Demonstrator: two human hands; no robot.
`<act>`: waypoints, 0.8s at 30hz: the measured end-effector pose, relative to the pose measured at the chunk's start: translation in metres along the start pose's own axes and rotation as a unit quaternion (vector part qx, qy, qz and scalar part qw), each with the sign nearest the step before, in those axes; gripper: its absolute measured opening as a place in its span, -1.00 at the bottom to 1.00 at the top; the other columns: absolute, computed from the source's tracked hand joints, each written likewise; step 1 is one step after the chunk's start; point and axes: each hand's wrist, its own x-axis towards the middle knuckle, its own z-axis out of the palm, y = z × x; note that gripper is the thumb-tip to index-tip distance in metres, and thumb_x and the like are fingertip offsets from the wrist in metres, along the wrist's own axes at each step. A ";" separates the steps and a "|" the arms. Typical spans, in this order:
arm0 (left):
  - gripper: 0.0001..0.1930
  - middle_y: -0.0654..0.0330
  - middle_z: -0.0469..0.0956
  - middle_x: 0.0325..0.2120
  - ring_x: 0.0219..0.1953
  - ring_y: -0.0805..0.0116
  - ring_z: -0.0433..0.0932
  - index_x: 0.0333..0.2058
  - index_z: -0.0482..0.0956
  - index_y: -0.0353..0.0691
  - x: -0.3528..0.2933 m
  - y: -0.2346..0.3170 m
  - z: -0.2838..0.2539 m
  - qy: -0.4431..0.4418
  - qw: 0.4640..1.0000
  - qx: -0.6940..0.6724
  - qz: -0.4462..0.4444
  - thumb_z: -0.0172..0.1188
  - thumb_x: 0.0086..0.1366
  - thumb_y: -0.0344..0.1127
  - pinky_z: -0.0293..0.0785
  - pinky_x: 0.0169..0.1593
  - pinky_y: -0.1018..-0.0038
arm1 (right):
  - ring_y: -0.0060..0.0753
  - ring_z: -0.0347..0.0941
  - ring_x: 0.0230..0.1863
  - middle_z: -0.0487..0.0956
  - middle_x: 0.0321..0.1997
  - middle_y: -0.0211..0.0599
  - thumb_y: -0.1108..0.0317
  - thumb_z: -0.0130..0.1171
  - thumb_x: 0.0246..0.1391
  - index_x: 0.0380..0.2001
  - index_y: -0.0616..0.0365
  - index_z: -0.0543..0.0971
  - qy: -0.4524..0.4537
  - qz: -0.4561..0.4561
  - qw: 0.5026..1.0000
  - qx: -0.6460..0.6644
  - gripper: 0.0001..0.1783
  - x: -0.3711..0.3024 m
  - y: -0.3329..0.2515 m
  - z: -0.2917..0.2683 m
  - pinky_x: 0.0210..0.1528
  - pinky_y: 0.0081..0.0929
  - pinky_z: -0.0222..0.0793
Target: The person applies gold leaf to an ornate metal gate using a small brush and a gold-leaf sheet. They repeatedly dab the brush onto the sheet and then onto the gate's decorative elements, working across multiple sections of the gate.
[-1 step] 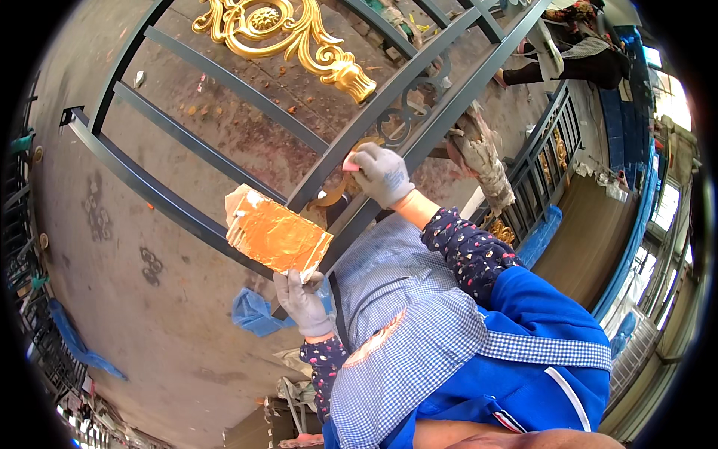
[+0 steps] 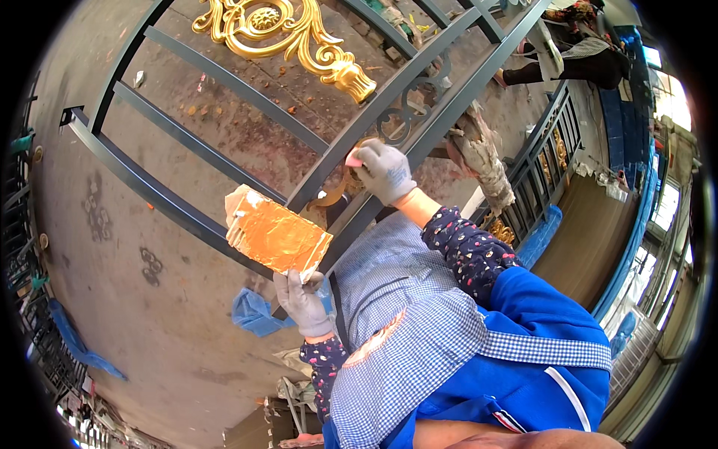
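Note:
My left hand [image 2: 302, 301], in a grey glove, is closed on the near end of a flat board [image 2: 278, 233] smeared with shiny orange-gold paint. The board's far end looks pale and crusted, and it lies over the lower bars of a dark grey metal gate [image 2: 372, 114]. Also gloved, my right hand [image 2: 384, 173] pinches a small pink sponge piece [image 2: 353, 158] between thumb and fingers. It is at a scroll ornament set between two parallel bars. Part of that scroll [image 2: 329, 196] looks gold-brown, while the neighbouring scroll [image 2: 404, 116] is dark grey. My fingers hide where the sponge meets the metal.
A bright gold ornament [image 2: 280, 37] sits between the gate's far bars. A wrapped support [image 2: 482, 161] stands under the gate at right. Beyond are another gate panel [image 2: 550, 142] and a person [image 2: 572, 67]. Blue plastic [image 2: 258, 310] lies on the floor.
My right hand, with the sponge piece, has shifted very slightly to the right and turned a little. My left hand and the board have stayed in place.

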 end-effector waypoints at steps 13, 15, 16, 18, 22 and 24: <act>-0.70 0.17 0.59 -0.28 -0.41 0.40 0.55 0.00 0.43 -0.24 0.002 0.001 0.005 0.020 1.000 0.008 -0.022 0.11 0.43 -0.19 0.47 -0.37 0.50 | -0.14 0.58 -0.30 0.57 -0.26 -0.31 0.40 0.35 -0.14 -0.36 0.04 0.53 0.031 0.044 0.998 0.024 -0.77 -0.003 -0.002 0.011 -0.30 -0.29 0.51; -0.72 0.19 0.58 -0.38 -0.53 0.46 0.49 -0.05 0.40 -0.18 0.002 0.004 0.013 0.047 0.999 0.022 -0.017 0.11 0.42 -0.14 0.31 -0.49 0.58 | -0.13 0.58 -0.30 0.57 -0.25 -0.32 0.39 0.34 -0.14 -0.37 0.05 0.53 0.031 0.040 0.999 0.009 -0.77 -0.001 0.003 0.008 -0.30 -0.28 0.51; -0.72 0.19 0.57 -0.38 -0.54 0.47 0.48 -0.05 0.40 -0.19 0.002 0.003 0.012 0.043 0.999 0.022 -0.012 0.11 0.42 -0.14 0.30 -0.49 0.58 | -0.13 0.58 -0.30 0.57 -0.24 -0.32 0.39 0.34 -0.14 -0.36 0.05 0.53 0.043 0.044 0.998 0.005 -0.77 0.001 0.008 0.006 -0.30 -0.28 0.51; -0.71 0.19 0.56 -0.38 -0.54 0.48 0.46 -0.05 0.40 -0.19 0.003 0.003 0.012 0.034 0.999 0.026 -0.002 0.11 0.42 -0.13 0.27 -0.50 0.58 | -0.13 0.58 -0.31 0.58 -0.25 -0.32 0.39 0.32 -0.12 -0.37 0.04 0.53 0.068 0.062 0.996 0.003 -0.79 0.002 0.014 0.005 -0.31 -0.28 0.51; -0.70 0.19 0.54 -0.38 -0.56 0.50 0.41 -0.05 0.39 -0.20 0.004 0.003 0.012 0.015 1.000 0.027 -0.006 0.11 0.43 -0.12 0.24 -0.50 0.57 | -0.14 0.59 -0.30 0.59 -0.27 -0.31 0.38 0.31 -0.09 -0.39 0.03 0.54 0.051 0.075 0.995 0.030 -0.84 -0.001 0.002 0.011 -0.31 -0.29 0.51; -0.70 0.20 0.53 -0.39 -0.56 0.51 0.38 -0.06 0.39 -0.21 0.003 0.007 0.016 0.022 0.999 0.027 -0.011 0.11 0.43 -0.12 0.23 -0.50 0.56 | -0.14 0.59 -0.32 0.59 -0.29 -0.31 0.38 0.31 -0.08 -0.39 0.03 0.55 0.027 0.063 0.996 0.054 -0.85 -0.004 -0.007 0.013 -0.32 -0.29 0.51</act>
